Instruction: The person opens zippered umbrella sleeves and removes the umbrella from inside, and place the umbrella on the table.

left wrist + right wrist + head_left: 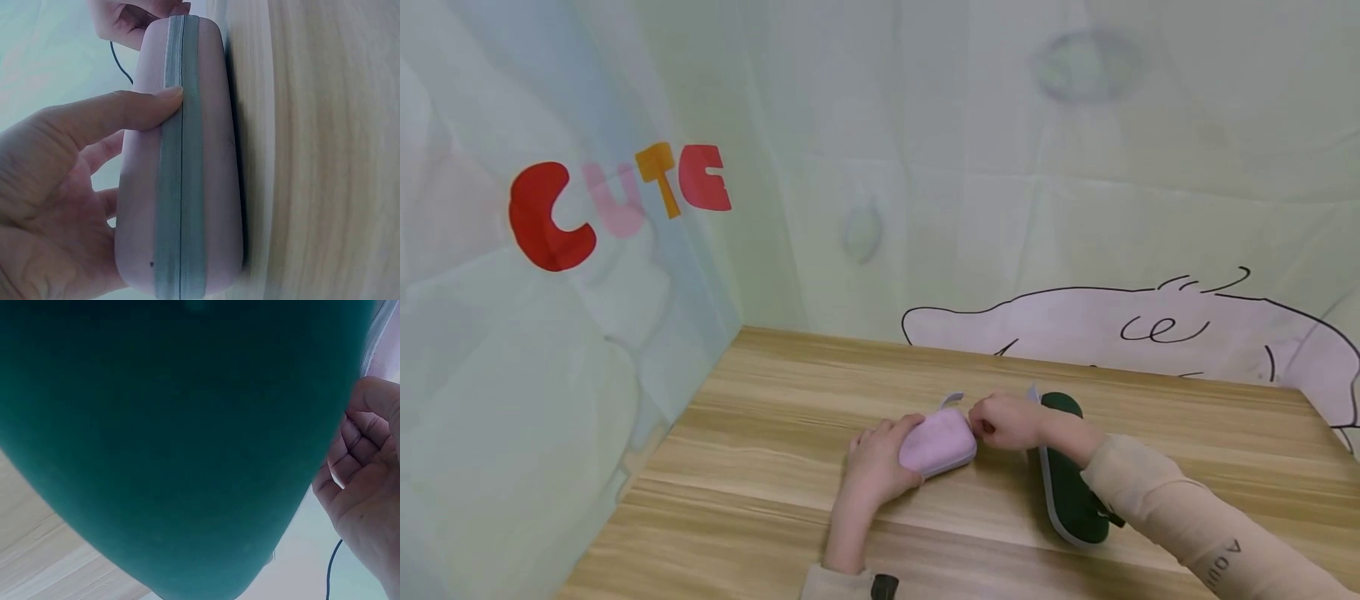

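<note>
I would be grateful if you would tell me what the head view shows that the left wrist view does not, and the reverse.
Only the head view shows the green case, the CUTE letters and the pale strap.

Only the left wrist view shows the lower half of the pink case and a dark speck near one end.

Both show the pink case, the left hand gripping it, the right hand at its other end, and the table.
</note>
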Action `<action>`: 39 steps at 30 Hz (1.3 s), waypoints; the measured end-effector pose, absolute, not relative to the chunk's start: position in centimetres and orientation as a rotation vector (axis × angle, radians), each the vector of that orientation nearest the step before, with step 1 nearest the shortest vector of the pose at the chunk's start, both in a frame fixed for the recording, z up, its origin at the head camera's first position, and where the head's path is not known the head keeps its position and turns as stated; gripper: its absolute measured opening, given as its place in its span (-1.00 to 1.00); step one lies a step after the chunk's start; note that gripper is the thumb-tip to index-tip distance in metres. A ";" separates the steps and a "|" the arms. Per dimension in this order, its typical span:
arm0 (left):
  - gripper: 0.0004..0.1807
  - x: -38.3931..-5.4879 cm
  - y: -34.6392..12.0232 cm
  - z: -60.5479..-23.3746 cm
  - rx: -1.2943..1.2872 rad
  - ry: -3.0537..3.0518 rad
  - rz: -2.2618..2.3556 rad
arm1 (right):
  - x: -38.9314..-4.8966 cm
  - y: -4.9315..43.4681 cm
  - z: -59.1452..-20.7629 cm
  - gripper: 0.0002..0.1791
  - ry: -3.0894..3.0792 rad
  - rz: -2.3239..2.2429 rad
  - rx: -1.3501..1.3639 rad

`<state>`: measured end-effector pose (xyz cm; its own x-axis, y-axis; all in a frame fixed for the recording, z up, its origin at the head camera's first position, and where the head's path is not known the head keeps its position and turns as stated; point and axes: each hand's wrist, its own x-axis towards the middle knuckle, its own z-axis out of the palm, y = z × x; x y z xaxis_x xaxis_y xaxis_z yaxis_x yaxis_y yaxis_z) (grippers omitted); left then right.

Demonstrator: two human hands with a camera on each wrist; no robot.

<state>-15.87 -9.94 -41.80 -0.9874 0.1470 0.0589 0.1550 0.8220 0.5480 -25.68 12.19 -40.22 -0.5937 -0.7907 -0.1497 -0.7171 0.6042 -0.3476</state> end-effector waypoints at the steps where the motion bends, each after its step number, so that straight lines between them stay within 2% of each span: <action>1: -0.18 -15.9 -10.0 -41.8 -0.245 -2.986 -0.901 | -25.6 12.2 -40.2 -0.86 2.545 -0.366 -1.229; 11: -0.17 -16.0 -10.0 -41.8 -0.226 -2.996 -0.910 | -25.1 12.3 -40.2 -0.89 2.546 -0.361 -1.224; 30: -0.18 -15.8 -9.8 -41.7 -0.197 -2.988 -0.884 | -23.9 12.8 -40.9 -0.82 2.661 -0.373 -1.270; 39: -0.18 -15.7 -9.6 -41.7 -0.185 -2.976 -0.870 | -23.6 13.1 -41.4 -0.87 2.663 -0.471 -1.175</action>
